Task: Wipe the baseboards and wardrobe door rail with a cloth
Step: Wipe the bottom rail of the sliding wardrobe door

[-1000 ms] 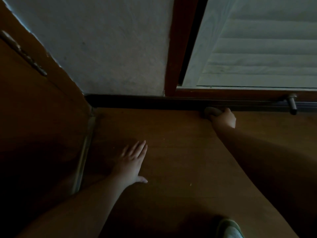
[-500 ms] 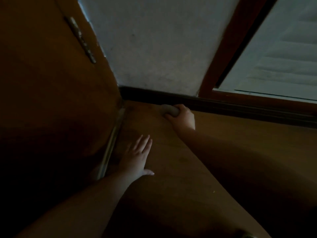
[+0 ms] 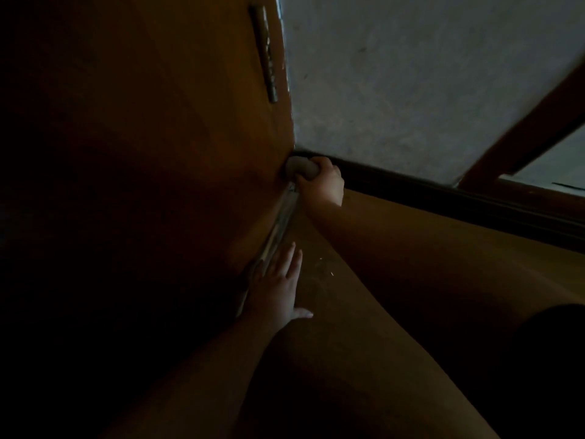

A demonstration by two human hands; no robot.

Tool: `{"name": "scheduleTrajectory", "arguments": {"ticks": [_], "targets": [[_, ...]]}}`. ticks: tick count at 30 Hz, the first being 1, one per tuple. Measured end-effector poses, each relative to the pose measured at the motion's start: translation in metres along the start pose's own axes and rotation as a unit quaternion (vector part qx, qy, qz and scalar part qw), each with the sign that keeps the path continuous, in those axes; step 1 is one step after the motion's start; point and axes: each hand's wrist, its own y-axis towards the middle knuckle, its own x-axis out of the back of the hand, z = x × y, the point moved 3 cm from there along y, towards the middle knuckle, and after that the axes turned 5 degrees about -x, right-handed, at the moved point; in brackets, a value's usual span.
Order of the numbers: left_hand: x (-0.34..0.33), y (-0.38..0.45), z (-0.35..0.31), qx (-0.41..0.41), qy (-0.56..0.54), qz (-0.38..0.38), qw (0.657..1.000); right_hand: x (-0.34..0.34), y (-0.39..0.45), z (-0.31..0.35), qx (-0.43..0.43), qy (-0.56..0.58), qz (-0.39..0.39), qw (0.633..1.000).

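My right hand (image 3: 323, 182) grips a bunched grey cloth (image 3: 300, 167) and presses it into the room corner, where the dark baseboard (image 3: 443, 198) meets the brown wardrobe door (image 3: 158, 153). The metal door rail (image 3: 278, 229) runs along the floor from that corner toward me. My left hand (image 3: 278, 286) lies flat with straight fingers on the wooden floor, its fingers touching the rail's edge. The scene is dim.
A grey plastered wall (image 3: 427, 90) rises above the baseboard. A brown door frame (image 3: 522, 134) and a pale shutter corner (image 3: 557, 166) sit at the right. A metal hinge strip (image 3: 267, 55) is on the wardrobe door. Wooden floor (image 3: 411, 264) spreads right.
My right hand slid the cloth leftward along the baseboard from under the shutter into the corner by the wardrobe. The view swung left. My left hand stayed flat on the floor.
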Motion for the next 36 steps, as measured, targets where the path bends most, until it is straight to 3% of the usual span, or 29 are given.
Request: {"name": "scheduleTrajectory", "arguments": {"ticks": [5, 10, 20, 27, 36], "targets": [[-0.007, -0.001, -0.001, -0.004, 0.002, -0.02, 1.0, 0.001, 0.008, 0.0, -0.009, 0.014, -0.025, 1.0], [-0.015, 0.002, -0.022, -0.061, 0.006, -0.012, 0.998, 0.032, 0.003, -0.015, 0.002, -0.014, -0.039, 0.999], [-0.009, 0.046, -0.09, -0.206, 0.066, 0.013, 0.976, 0.151, -0.021, -0.103, -0.016, -0.047, -0.121, 0.991], [-0.013, 0.064, -0.127, -0.286, 0.074, 0.018, 0.955, 0.245, -0.04, -0.154, -0.074, -0.08, -0.197, 0.974], [-0.015, 0.065, -0.141, -0.266, 0.106, 0.052, 0.957, 0.334, -0.06, -0.198, -0.139, -0.062, -0.255, 0.955]]}}
